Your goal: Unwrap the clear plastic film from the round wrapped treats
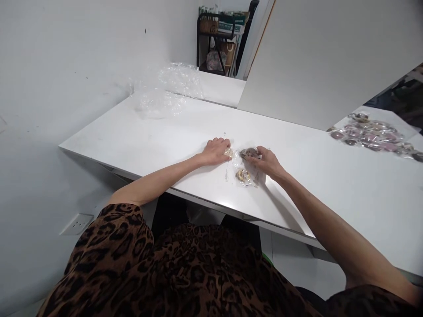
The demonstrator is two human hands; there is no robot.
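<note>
My left hand (216, 151) rests on the white tabletop with its fingers curled at a small clear packet (228, 152) that has something pale and gold-coloured in it. To its right, my right hand (267, 161) pinches another clear plastic packet (249, 152) with a dark brown item inside. Just below these two lies a third clear packet (243, 176), which holds a shiny gold-coloured item and is touched by neither hand. What kind of items the packets contain is too small to tell.
Crumpled clear plastic (165, 94) lies at the table's far left, by the wall. A large pale panel (324, 57) stands along the back edge. Many packets (376, 134) with pink and brown items are spread at the far right. Behind is a black shelf rack (216, 35).
</note>
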